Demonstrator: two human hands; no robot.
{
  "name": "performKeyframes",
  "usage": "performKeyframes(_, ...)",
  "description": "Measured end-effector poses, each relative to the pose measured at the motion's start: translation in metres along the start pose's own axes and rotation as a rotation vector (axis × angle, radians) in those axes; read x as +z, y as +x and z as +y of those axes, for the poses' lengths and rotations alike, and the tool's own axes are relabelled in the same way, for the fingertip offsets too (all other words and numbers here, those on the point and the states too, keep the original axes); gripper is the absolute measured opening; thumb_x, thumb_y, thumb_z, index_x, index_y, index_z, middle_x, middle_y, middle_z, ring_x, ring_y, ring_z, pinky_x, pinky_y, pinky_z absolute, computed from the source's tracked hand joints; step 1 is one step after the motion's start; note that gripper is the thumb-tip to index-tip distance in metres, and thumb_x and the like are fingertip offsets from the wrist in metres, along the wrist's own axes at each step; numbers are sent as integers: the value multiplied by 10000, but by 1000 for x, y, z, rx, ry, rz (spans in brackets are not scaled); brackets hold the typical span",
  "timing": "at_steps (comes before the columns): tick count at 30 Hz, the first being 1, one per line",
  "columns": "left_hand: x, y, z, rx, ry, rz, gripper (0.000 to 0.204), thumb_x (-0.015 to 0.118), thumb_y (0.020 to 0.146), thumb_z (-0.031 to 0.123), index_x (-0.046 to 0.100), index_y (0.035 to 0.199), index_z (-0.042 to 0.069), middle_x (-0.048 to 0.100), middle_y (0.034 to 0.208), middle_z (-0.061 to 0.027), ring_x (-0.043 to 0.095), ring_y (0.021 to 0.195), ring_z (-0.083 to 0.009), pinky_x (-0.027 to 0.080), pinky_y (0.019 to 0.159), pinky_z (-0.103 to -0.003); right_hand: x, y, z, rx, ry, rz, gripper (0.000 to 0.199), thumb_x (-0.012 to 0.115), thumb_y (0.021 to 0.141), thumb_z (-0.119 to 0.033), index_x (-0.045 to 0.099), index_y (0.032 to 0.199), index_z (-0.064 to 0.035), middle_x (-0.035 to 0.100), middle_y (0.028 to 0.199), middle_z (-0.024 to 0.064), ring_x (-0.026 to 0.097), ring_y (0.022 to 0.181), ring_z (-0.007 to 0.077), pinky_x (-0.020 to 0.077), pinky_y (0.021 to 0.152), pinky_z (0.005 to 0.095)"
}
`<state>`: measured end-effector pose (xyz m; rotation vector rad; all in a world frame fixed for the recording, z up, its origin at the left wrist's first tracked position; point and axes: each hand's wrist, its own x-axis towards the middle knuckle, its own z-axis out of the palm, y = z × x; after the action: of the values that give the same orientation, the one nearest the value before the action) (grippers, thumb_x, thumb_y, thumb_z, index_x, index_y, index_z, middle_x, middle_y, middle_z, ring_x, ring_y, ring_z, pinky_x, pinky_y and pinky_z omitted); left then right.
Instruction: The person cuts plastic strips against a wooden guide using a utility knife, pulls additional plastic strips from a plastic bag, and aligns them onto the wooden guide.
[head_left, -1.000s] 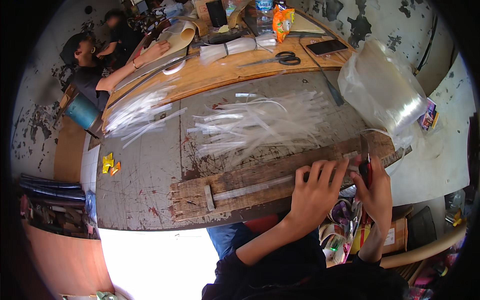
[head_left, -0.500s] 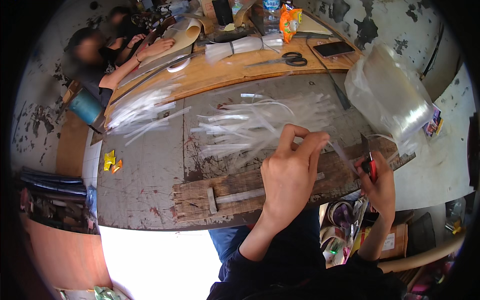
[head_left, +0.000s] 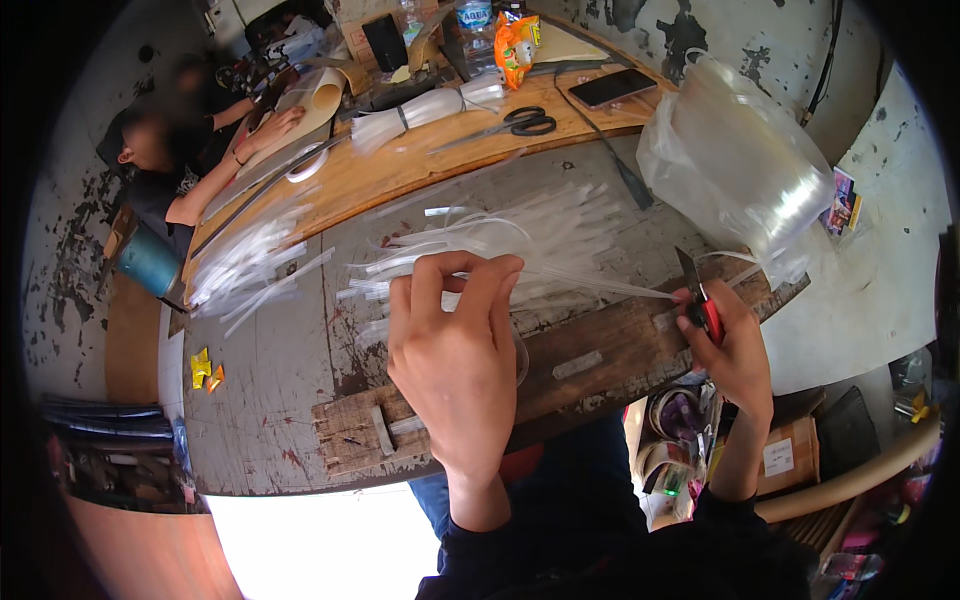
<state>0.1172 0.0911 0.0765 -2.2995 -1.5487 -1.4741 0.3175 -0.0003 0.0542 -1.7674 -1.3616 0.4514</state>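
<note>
My left hand [head_left: 452,350] is raised over the near side of the worktable, its thumb and forefinger pinched on the end of a clear plastic strip [head_left: 610,284]. From there the strip stretches rightward to the fingertips of my right hand [head_left: 738,350]. That hand also grips a utility knife [head_left: 708,316] with a red and black handle, its blade pointing up. Below both hands lies a worn wooden board [head_left: 640,340] with a small upright stop [head_left: 382,428] near its left end. A loose pile of clear strips [head_left: 560,225] spreads just beyond.
A big clear plastic roll [head_left: 750,165] stands at the right. Another strip pile [head_left: 245,260] lies left. Scissors [head_left: 525,121], a phone [head_left: 612,88] and a tied strip bundle [head_left: 420,115] rest on the raised wooden top. Another person's arm [head_left: 215,190] reaches in far left.
My left hand has moved left, away from my right hand, so a longer stretch of strip shows between them. The whole view has shifted slightly. My right hand still holds the knife.
</note>
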Motion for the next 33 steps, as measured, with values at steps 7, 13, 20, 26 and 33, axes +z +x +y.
performKeyframes(7, -6, -3, -16, 95, 77, 49, 79, 666, 723, 104, 666, 797, 131, 542, 778, -2, 505, 694, -188, 417, 576, -324, 4, 0, -13, 59, 70, 56, 167, 583, 775, -12, 568, 941, -7, 514, 770, 74, 506, 449, 126, 391, 435, 251)
performKeyframes(13, -16, -8, -14, 102, -47, 1, 85, 655, 728, 78, 645, 809, 99, 566, 779, -15, 512, 684, -202, 411, 585, -316, 18, -2, -34, -141, 117, -19, 162, 596, 780, -25, 560, 935, 7, 543, 763, 75, 520, 428, 131, 405, 427, 258)
performKeyframes(20, -28, -36, -21, 209, -261, -270, 101, 680, 696, 89, 627, 782, 80, 608, 740, -4, 565, 688, -181, 399, 605, -294, 39, -7, -67, -148, 198, -339, 189, 652, 764, -83, 554, 902, 1, 586, 747, 103, 582, 511, 203, 446, 515, 293)
performKeyframes(26, -62, -55, -33, 546, -163, -405, 152, 730, 619, 155, 643, 744, 162, 600, 693, 85, 546, 672, -86, 349, 616, -248, 24, -17, -54, -199, 203, -602, 180, 707, 718, -133, 584, 795, -26, 564, 629, 70, 569, 572, 264, 425, 519, 306)
performKeyframes(33, -130, -36, -99, 363, 109, -57, 160, 520, 865, 137, 596, 742, 68, 557, 643, -17, 486, 629, -145, 392, 595, -277, -4, -35, -15, 21, 337, -530, 120, 710, 706, -99, 611, 728, -35, 595, 592, 41, 613, 548, 174, 430, 487, 242)
